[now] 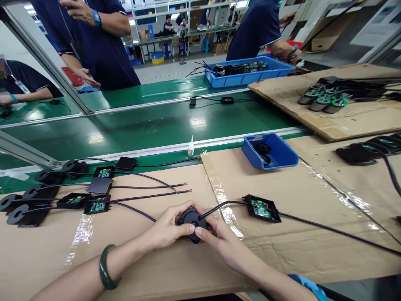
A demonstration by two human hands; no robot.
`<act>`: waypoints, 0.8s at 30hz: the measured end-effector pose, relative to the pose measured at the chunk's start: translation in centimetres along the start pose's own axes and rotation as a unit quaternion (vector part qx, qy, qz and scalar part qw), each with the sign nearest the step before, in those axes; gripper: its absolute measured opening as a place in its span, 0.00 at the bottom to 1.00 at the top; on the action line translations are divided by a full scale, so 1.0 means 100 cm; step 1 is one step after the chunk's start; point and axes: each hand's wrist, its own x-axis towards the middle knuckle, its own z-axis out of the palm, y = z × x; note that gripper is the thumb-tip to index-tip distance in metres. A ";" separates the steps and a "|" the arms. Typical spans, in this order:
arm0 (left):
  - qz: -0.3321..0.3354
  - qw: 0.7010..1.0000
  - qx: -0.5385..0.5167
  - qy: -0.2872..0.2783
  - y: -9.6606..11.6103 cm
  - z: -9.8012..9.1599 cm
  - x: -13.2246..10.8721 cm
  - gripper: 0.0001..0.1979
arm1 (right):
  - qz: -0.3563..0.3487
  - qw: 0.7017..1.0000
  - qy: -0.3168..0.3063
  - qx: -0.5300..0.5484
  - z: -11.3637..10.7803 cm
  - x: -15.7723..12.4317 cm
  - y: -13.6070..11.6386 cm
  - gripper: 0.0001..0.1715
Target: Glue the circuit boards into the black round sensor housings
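Observation:
Both my hands grip a round black housing (191, 215) above the cardboard. My left hand (171, 225) wraps its left side, thumb pressed on the face. From the right, my right hand (217, 236) holds it too, its thumb beside the other. A black cable (224, 204) runs from the housing to an open black box with a green circuit board (263, 208), which lies on the cardboard to the right. Another black cable (338, 230) leaves that box toward the right edge. What lies under my fingers is hidden.
Several black housings (31, 209) and open circuit-board boxes (73, 200) with cables lie at left. A blue bin (271, 152) with black rings stands beyond my hands, near a small bottle (191, 147). Behind runs a green conveyor (150, 121). Co-workers stand across it near a blue crate (250, 75).

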 end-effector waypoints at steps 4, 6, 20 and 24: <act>-0.014 1.000 0.008 0.012 0.001 0.000 -0.002 0.35 | 0.002 0.999 -0.026 0.027 -0.001 0.000 0.000 0.43; -0.017 0.999 0.021 0.033 0.002 0.001 -0.003 0.31 | -0.002 0.999 -0.025 0.030 0.000 -0.001 0.001 0.42; 0.056 0.986 0.049 0.152 -0.010 0.020 -0.002 0.20 | -0.035 0.998 0.039 -0.044 0.007 -0.003 0.002 0.31; 0.078 0.979 0.062 0.179 -0.016 0.024 -0.001 0.18 | -0.040 0.997 0.043 -0.043 0.007 -0.004 0.002 0.29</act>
